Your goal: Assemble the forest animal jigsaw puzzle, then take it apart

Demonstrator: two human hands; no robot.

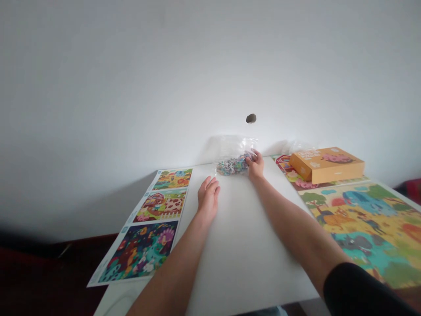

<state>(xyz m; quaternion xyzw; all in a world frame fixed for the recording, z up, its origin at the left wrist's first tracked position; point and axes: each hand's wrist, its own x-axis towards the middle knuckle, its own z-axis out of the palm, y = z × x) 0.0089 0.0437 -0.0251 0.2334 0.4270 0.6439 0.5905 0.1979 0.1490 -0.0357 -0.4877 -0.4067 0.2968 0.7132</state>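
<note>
A clear plastic bag (233,166) full of small colourful puzzle pieces stands at the back of the white table, against the wall. My right hand (255,165) grips the bag's right side, thumb in front. Just in front of the bag's left end is my left hand (208,194), fingers stretched out and apart from the bag, with nothing in it. A printed sheet (141,223) with three pictures, of animals, a farm and a night forest, lies to the left of my left forearm.
An orange puzzle box (329,164) rests at the back right on a farm picture (301,183). Nearer me lies a large animal picture (368,228). Behind the box is crumpled clear plastic (297,146). The white wall (131,87) has a small hole (251,118).
</note>
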